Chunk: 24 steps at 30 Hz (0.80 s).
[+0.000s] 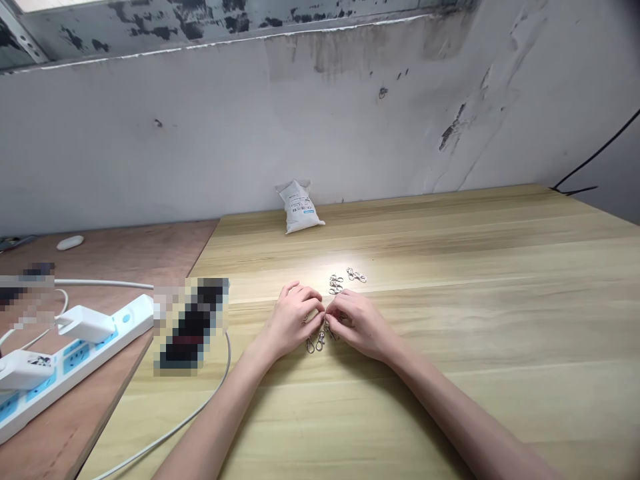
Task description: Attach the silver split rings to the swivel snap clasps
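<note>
My left hand (293,317) and my right hand (356,321) rest together on the light wooden table (450,320), fingertips meeting in a pinch. Between them they hold small silver metal clasps (317,342), part of which hangs out below the fingers. Just beyond my hands lie several more loose silver clasps (345,279) in a bright patch of light. Both hands have curled, closed fingers.
A small white pouch (299,207) leans by the stained wall at the table's back edge. To the left, on a darker table (125,247), lies a white power strip (70,360) with plugs and a white cable (200,407). A black cable (595,160) runs at the far right.
</note>
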Tool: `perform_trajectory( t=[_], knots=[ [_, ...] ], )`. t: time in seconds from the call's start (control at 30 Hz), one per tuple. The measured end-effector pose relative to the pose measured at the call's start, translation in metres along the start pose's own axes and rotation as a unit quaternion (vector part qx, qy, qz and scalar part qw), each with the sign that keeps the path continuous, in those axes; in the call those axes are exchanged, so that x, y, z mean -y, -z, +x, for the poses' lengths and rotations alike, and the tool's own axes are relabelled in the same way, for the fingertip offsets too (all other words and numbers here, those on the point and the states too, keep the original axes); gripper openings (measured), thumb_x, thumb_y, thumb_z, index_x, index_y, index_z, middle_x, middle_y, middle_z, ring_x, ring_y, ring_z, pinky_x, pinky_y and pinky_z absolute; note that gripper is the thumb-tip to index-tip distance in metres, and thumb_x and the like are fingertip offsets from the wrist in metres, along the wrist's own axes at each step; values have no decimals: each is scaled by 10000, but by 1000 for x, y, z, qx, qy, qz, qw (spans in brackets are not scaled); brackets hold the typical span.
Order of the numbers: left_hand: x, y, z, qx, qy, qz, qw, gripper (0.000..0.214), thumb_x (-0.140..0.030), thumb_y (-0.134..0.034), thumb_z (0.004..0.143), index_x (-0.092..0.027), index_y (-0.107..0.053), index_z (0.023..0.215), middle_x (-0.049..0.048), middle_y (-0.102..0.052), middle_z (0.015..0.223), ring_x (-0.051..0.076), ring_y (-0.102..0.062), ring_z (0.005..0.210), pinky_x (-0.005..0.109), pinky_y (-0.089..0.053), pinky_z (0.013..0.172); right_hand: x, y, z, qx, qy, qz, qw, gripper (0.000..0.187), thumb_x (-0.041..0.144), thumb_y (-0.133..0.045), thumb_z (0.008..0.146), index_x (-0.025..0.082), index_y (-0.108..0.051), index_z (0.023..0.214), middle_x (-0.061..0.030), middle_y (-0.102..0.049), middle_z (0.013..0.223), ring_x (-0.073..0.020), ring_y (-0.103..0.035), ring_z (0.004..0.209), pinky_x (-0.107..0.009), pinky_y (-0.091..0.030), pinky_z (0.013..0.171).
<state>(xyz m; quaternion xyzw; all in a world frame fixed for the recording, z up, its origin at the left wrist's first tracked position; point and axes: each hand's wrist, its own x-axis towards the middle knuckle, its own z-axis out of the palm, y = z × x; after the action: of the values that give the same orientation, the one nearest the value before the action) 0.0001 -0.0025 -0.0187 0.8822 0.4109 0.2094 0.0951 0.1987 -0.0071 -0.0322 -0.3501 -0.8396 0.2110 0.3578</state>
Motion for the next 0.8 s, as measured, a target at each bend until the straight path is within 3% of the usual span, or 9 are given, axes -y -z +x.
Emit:
perform_trajectory(
  t=[0.8],
  knots=[
    [-4, 0, 1, -16, -22, -9, 1000, 130, -199, -518, 910, -229, -644, 916, 21, -673, 1040, 169, -606, 966, 447, -323, 1078, -1, 1, -1, -32, -12, -12, 999, 118, 188, -493, 937, 203, -563, 842, -40, -623, 769, -181, -530, 743, -308, -411, 674]
  ],
)
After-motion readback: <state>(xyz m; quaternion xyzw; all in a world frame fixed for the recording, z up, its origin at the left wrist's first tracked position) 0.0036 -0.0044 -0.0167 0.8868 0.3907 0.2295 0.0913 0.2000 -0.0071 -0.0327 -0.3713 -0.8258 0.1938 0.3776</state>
